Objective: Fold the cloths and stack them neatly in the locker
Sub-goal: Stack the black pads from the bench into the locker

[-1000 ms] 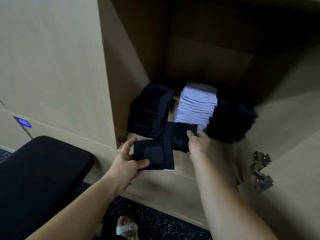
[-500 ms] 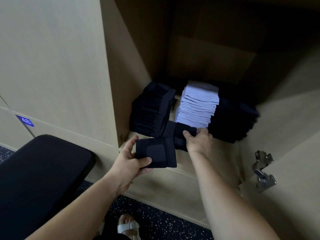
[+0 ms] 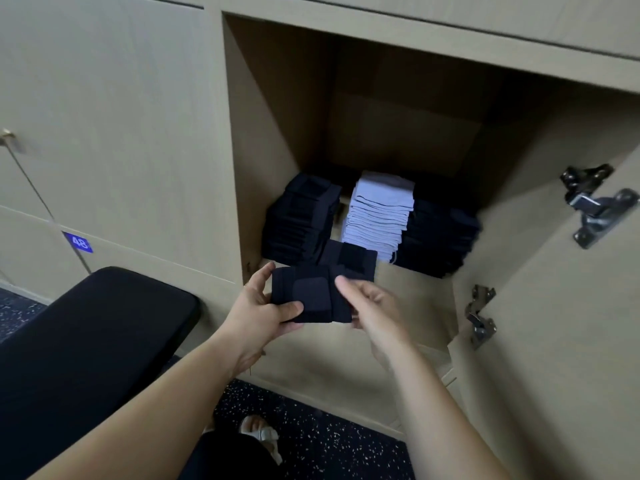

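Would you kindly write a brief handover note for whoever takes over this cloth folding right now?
Hands: the left hand grips the folded dark cloth at its left edge, thumb on top. The right hand pinches its right edge.
Where: the cloth is held in front of the open locker, not yet inside.
Done: a left dark stack, a pale stack and a right dark stack stand inside.
Left: stack the held cloth, then probably the loose dark cloth lying in front of the stacks.
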Motion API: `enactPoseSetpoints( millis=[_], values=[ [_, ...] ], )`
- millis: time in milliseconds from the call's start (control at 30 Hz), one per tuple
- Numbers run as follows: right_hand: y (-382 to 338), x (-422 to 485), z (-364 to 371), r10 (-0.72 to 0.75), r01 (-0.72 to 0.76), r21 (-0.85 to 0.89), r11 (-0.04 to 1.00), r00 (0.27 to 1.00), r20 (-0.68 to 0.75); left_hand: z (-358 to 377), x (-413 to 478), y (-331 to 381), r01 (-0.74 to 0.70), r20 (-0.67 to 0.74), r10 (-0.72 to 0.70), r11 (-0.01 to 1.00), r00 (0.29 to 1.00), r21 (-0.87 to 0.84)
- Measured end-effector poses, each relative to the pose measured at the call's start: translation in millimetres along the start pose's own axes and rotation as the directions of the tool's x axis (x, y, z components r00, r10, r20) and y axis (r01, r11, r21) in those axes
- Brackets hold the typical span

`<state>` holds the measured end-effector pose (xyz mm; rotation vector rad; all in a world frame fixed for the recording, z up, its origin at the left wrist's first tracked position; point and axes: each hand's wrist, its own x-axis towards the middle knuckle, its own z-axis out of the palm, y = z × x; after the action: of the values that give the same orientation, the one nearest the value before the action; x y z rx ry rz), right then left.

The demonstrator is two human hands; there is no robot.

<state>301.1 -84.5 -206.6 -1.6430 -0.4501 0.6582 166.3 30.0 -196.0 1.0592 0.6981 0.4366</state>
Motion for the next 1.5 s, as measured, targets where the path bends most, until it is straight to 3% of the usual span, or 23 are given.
enactPoseSetpoints(
  millis=[100,267,667,933,1233,1500],
  values=[
    [1.3,-23.9,3.0,0.018,-0.019,0.009,1.000,0.997,0.077,3.2,-17.8,-0.8,0.009,-0.008,-0.009,0.999,1.000,0.037],
    [-3.1,-48.5,-2.6,0.031,-0.031,-0.006,0.999,0.999,0.023,-3.9,-35.7,-3.3,0.051,-0.106,-0.041,0.995,0.994,0.088],
    [-2.0,-52.8,-29.0,0.080,-0.078,0.029,0.997,0.992,-0.094,25.2,-36.1,-5.8,-0.010,-0.015,0.014,0.967,1.000,0.254],
    [-1.8,5.6,-48.6,0.085,-0.047,0.146,0.988,0.960,-0.268,30.4,-0.5,-14.0,0.005,-0.069,0.007,0.985,0.998,0.173],
    [-9.8,87.6,-48.0,0.083,-0.035,0.134,0.990,0.923,-0.375,35.5,57.5,-23.2,-0.006,-0.115,0.051,0.929,0.992,0.369],
    [13.4,122.2,-33.7,0.055,-0.033,0.062,0.998,0.916,-0.397,36.3,93.3,-47.1,-0.064,-0.036,0.105,0.809,0.994,0.584]
  ],
)
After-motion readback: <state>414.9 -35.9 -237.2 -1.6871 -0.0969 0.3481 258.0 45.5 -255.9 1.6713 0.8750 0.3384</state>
